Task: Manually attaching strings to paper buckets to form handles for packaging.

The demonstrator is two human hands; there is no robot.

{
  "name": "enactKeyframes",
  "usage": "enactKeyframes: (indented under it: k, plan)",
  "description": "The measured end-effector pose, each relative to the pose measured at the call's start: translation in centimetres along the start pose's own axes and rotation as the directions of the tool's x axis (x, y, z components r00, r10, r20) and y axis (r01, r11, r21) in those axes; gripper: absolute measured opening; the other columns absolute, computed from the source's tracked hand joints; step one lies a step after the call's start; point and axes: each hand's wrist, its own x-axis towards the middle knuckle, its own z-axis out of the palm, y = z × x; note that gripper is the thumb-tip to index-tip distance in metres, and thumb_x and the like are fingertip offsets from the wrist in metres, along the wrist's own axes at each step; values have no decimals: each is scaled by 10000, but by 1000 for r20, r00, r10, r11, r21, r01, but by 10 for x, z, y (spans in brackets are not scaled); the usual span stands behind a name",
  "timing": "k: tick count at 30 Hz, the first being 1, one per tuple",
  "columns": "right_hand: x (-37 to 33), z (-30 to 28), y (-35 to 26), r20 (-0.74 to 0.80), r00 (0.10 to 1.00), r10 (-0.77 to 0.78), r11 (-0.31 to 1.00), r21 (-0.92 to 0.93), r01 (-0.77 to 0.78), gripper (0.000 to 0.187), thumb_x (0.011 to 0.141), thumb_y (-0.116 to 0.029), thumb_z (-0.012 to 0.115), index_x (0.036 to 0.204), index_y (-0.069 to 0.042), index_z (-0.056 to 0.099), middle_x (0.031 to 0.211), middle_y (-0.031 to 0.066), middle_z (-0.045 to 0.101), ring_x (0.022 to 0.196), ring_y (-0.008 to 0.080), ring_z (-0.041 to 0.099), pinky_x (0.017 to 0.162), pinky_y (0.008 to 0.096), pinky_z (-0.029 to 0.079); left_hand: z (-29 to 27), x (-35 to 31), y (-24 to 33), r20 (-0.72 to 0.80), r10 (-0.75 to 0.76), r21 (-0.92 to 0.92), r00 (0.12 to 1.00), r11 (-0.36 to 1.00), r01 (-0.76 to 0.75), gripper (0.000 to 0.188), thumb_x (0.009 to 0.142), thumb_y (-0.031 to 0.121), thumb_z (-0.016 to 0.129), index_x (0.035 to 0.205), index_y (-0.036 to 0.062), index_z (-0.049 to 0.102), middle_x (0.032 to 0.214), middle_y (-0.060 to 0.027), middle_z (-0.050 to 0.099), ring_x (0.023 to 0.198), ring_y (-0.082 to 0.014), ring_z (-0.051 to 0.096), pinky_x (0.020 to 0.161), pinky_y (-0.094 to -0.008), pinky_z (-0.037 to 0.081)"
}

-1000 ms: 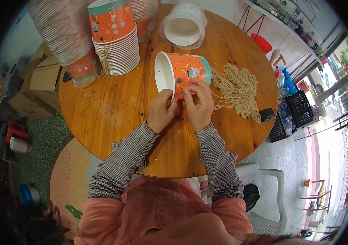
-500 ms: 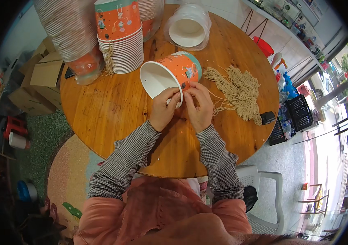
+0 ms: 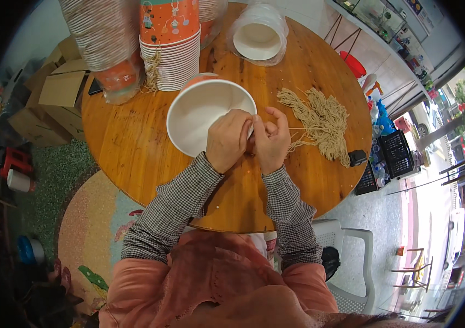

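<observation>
An orange paper bucket (image 3: 188,123) lies tipped on the round table with its white inside facing me. My left hand (image 3: 228,139) is closed on the right side of its rim, some fingertips hidden. Right beside it, my right hand (image 3: 271,143) pinches at the same edge, thumb and forefinger meeting my left fingertips. A strand of tan string runs from a loose heap of string (image 3: 322,126) to my right hand. The exact spot where string and rim meet is hidden by my fingers.
A tall stack of orange buckets (image 3: 171,63) with string hanging on its side stands at the back, beside plastic-wrapped stacks (image 3: 104,41). A wrapped white bucket (image 3: 258,41) lies at the back. A small black object (image 3: 357,158) sits by the right table edge (image 3: 347,188).
The bucket has turned so that its mouth faces me more fully and its printed side is mostly hidden. Both hands have stayed together at its rim.
</observation>
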Motion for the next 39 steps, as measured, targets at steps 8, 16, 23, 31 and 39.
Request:
enactKeyframes:
  k: [8,16,23,31,39]
  plan:
    - [-19,20,-5,134,988,-78,995,-50,86,326,904,-71,611,1202,-9,494,745,83,662,640,87,632,578,227,502,-26,19,-7,-155,211,284,965,945,-161,146,766,58,602,911,47,607,930,-57,632,850,-245,604,791,-374,439]
    - [-24,19,-11,314,804,-504,781,-231,580,281,745,48,582,1013,-30,608,906,116,589,710,289,622,590,345,509,-39,26,-1,-224,235,64,946,972,-226,130,780,22,629,909,39,626,852,-69,642,796,-276,598,739,-373,438]
    - [-8,3,-27,176,855,-488,831,-206,517,86,804,15,604,890,5,611,827,118,567,681,250,587,602,307,487,-37,23,2,-78,272,-53,959,960,-277,94,833,26,618,922,42,642,871,-54,656,800,-236,592,731,-338,442]
    - [-7,-9,-16,305,913,-271,930,-162,330,110,809,-25,611,911,13,600,770,126,603,641,218,610,567,299,475,-28,13,7,-99,29,-458,995,886,-72,128,906,6,561,1025,7,608,905,-81,670,826,-185,634,731,-287,501]
    - [4,-28,-37,414,884,-216,930,-189,316,109,837,-7,635,945,0,629,801,53,594,597,85,539,528,219,422,-28,20,5,33,-200,-373,979,907,197,335,894,0,573,1227,17,541,858,-105,666,754,-164,644,671,-248,512]
